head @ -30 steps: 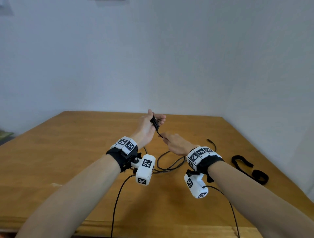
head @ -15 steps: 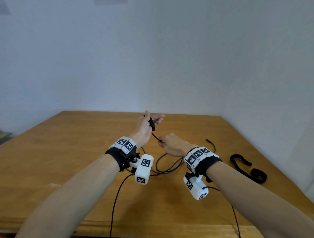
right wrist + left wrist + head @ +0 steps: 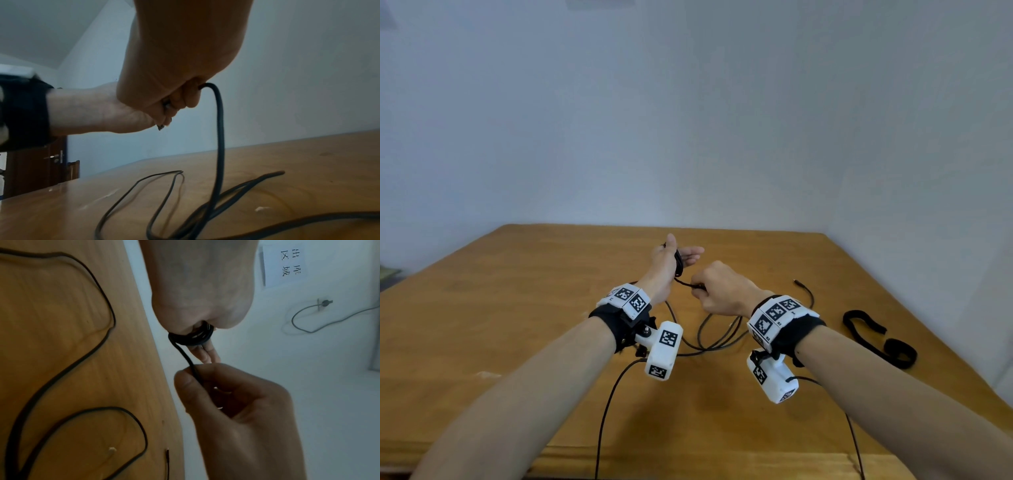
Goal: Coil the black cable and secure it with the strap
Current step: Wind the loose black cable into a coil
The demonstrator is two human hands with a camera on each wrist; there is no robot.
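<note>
Black cable (image 3: 186, 356) wound in loops round straight left hand (image 3: 669, 262) fingers; right hand (image 3: 722, 291) pinching the taut run just below – loose length trailing down onto the table (image 3: 517, 325) – strap (image 3: 876, 337) well right, untouched.

The head view is evenly lit by soft, diffuse light; the wooden table (image 3: 524, 308) shows only faint shadows under the forearms, and a mild sheen near its front edge; its edges bend from wide-angle distortion. Both wrist views are dimmer and grainy; the left hand (image 3: 202, 288) and the right hand (image 3: 183, 53) fill the near field, shaded and soft; the black cable (image 3: 219, 129) is slightly blurred.
</note>
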